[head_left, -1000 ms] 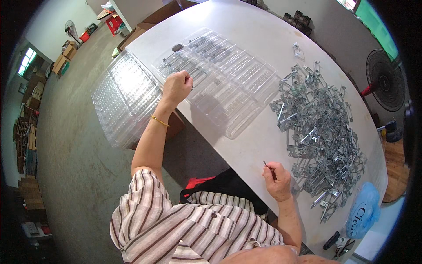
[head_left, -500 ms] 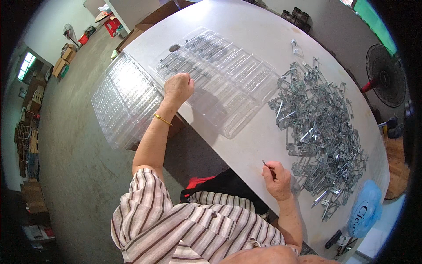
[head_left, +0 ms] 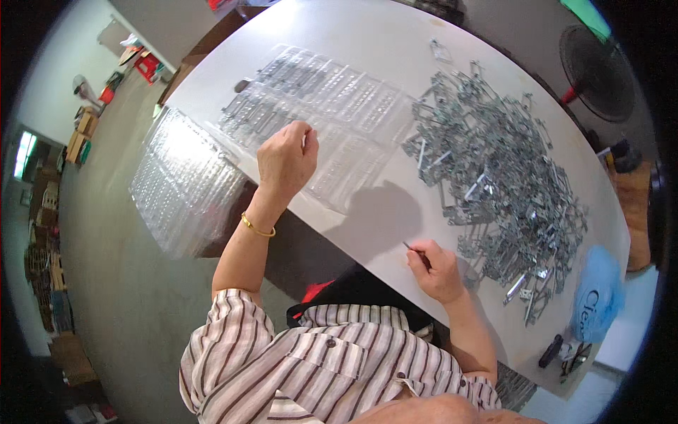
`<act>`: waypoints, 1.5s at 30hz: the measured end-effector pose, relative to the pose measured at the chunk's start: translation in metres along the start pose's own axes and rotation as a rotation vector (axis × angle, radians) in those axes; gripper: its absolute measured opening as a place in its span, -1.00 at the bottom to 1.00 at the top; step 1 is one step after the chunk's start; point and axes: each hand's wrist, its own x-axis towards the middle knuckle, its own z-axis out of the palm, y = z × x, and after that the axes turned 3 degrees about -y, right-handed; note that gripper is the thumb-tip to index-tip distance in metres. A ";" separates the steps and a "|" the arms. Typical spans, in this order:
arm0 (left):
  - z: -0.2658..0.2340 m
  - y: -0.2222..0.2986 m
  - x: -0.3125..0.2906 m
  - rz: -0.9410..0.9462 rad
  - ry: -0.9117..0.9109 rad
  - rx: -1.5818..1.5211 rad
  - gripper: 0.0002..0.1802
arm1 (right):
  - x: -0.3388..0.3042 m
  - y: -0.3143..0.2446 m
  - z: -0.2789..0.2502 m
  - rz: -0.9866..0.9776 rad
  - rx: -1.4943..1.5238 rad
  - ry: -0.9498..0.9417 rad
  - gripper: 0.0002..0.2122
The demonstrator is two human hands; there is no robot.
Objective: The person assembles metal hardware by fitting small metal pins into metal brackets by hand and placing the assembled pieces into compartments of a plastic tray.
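My left hand (head_left: 288, 161) hovers over the near edge of clear plastic blister trays (head_left: 371, 106), its fingers pinched together. Whatever they hold, if anything, is hidden behind the hand. Slim metal parts (head_left: 244, 113) lie in rows in the trays' far left compartments. Close to the table's near edge, my right hand (head_left: 439, 272) is closed around a thin dark rod (head_left: 407, 246) whose end pokes out leftward past the fingertips. To its right spreads a big heap of small grey metal brackets (head_left: 494, 169).
Stacked clear trays (head_left: 183, 177) stand beside the left edge of the white table (head_left: 367, 28). A blue plastic bag (head_left: 597, 293) and a dark-handled tool (head_left: 551, 351) lie at the near right. Beyond the right edge stands a black fan (head_left: 597, 71).
The camera view has shifted. Relative to the trays, my left hand has come back nearer and to the right, away from the filled rows. My right hand still holds the rod.
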 end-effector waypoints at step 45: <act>0.131 0.208 -0.005 0.221 -0.638 -0.388 -0.72 | -0.012 0.007 -0.010 -0.263 -0.131 0.003 -0.90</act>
